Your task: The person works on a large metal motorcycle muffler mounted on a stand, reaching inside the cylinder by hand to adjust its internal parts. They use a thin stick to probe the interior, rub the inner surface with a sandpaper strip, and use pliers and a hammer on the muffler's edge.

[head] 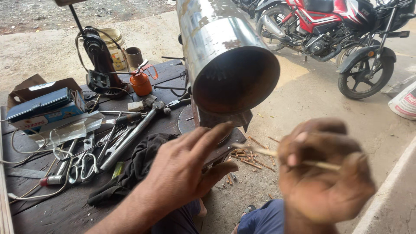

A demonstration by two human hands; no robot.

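My left hand (184,167) hovers with fingers spread, holding nothing, just below the open end of a large shiny metal pipe (225,56) that juts toward me. My right hand (323,173) is blurred and closed around a thin wooden stick (264,151) that pokes out to the left toward the pipe's mouth. Several more thin sticks (249,158) lie on the ground under the pipe.
A dark wooden bench (56,208) carries a hammer (134,132), scissors (82,167), wrenches, an orange oil can (141,82), a black rag (132,171), wires and a cardboard box (41,102). A red motorcycle (333,30) stands at the back right on concrete.
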